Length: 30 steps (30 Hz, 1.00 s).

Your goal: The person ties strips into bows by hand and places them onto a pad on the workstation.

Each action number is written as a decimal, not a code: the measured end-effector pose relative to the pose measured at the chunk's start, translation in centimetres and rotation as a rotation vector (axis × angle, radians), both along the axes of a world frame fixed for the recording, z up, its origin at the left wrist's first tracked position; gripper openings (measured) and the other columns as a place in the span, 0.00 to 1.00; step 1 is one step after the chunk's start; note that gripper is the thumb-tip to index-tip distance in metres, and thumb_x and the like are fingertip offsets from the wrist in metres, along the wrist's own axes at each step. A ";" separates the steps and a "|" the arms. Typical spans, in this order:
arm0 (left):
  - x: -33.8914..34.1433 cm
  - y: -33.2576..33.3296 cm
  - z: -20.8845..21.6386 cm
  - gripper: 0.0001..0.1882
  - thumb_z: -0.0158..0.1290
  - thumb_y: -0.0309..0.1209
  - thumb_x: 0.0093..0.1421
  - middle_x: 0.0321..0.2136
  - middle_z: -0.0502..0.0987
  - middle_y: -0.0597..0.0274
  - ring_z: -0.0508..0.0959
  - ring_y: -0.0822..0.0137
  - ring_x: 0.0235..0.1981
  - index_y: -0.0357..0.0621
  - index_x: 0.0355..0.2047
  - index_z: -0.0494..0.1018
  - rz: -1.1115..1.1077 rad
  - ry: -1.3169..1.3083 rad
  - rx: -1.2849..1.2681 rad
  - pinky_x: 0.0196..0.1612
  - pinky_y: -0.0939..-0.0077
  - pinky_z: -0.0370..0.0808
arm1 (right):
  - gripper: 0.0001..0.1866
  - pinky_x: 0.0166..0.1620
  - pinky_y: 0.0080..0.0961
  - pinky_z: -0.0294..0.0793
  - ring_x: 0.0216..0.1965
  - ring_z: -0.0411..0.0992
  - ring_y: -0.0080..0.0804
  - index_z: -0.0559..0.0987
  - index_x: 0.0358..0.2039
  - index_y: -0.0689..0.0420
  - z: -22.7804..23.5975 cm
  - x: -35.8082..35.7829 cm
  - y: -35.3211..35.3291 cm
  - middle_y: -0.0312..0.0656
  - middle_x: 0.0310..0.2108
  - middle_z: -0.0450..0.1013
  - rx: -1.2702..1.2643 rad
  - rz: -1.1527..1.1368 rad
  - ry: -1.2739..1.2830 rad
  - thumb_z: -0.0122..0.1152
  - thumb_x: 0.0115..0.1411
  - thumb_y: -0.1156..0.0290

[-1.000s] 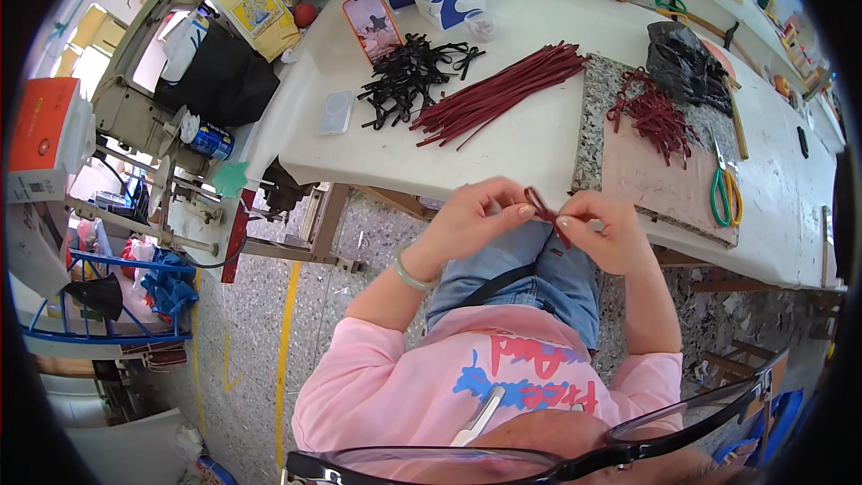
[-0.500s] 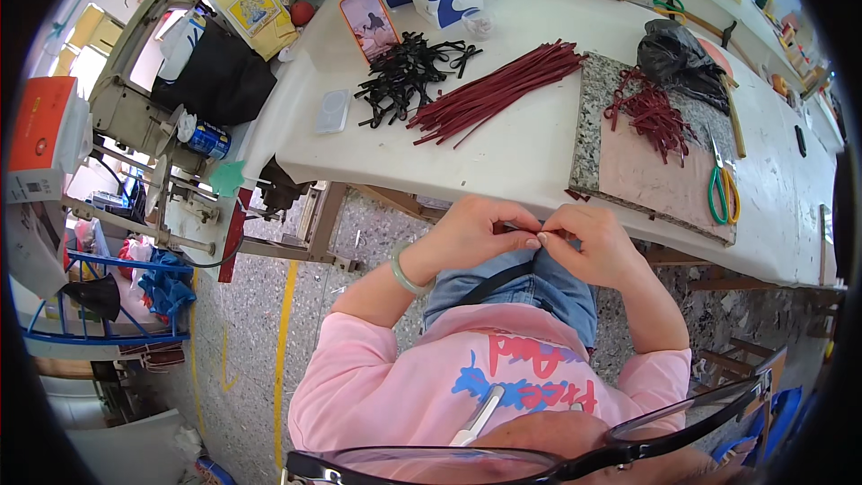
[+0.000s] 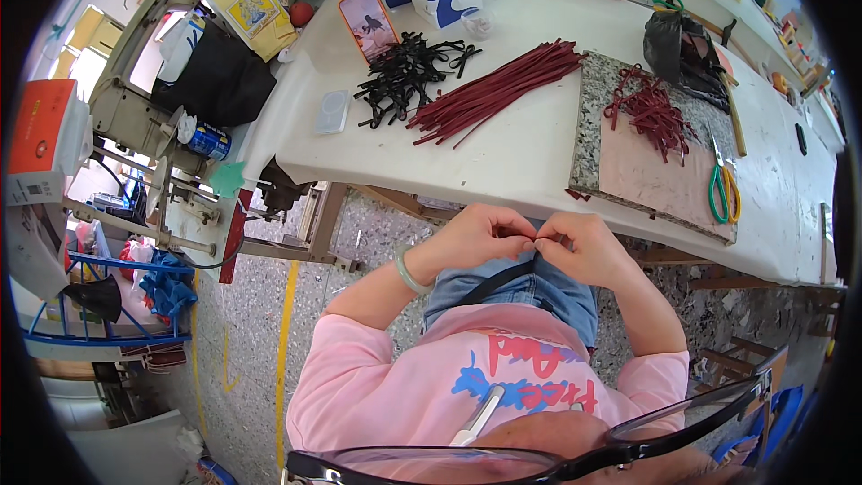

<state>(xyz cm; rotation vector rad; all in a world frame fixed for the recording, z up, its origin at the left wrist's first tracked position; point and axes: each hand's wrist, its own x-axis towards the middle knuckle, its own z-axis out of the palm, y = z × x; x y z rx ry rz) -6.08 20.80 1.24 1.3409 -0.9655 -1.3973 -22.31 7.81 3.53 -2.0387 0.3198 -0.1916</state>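
My left hand and my right hand meet in front of me over my lap, below the table's near edge. The fingertips of both are pinched together, almost touching. Whatever is between them is small and dark, mostly covered by the fingers, and I cannot make out what it is. A black strap runs slantwise over my jeans, just beneath the hands; whether it joins what I pinch, I cannot tell.
On the white table lie looped black strips, a bundle of dark red strips and a phone. A stone slab bears tangled red strips, scissors and a black bag. A sewing machine stands left.
Both hands have come slightly lower, toward my body, still pinched together. The black plastic bag on the slab has changed shape a little, and the phone's picture differs.
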 end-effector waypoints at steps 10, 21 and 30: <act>0.2 0.5 -0.3 0.05 0.58 0.24 0.51 0.21 0.76 0.60 0.73 0.77 0.18 0.37 0.28 0.74 0.144 0.337 -0.004 0.20 0.85 0.70 | 0.04 0.25 0.16 0.66 0.22 0.66 0.17 0.77 0.24 0.64 -1.0 0.3 0.9 0.36 0.20 0.72 0.332 -0.136 -0.251 0.57 0.50 0.76; 1.0 0.1 0.3 0.08 0.57 0.28 0.53 0.26 0.77 0.61 0.73 0.78 0.23 0.36 0.32 0.75 0.173 0.205 0.028 0.21 0.86 0.69 | 0.05 0.26 0.19 0.67 0.23 0.68 0.24 0.75 0.31 0.62 -0.8 1.0 0.2 0.39 0.25 0.72 0.018 -0.048 -0.163 0.58 0.53 0.75; 1.2 0.4 -0.4 0.08 0.58 0.32 0.54 0.20 0.72 0.72 0.62 0.84 0.18 0.41 0.31 0.76 0.149 0.237 0.066 0.18 0.89 0.54 | 0.05 0.27 0.25 0.68 0.25 0.69 0.34 0.75 0.32 0.60 -1.0 1.6 0.3 0.42 0.26 0.71 -0.307 -0.059 -0.435 0.56 0.54 0.77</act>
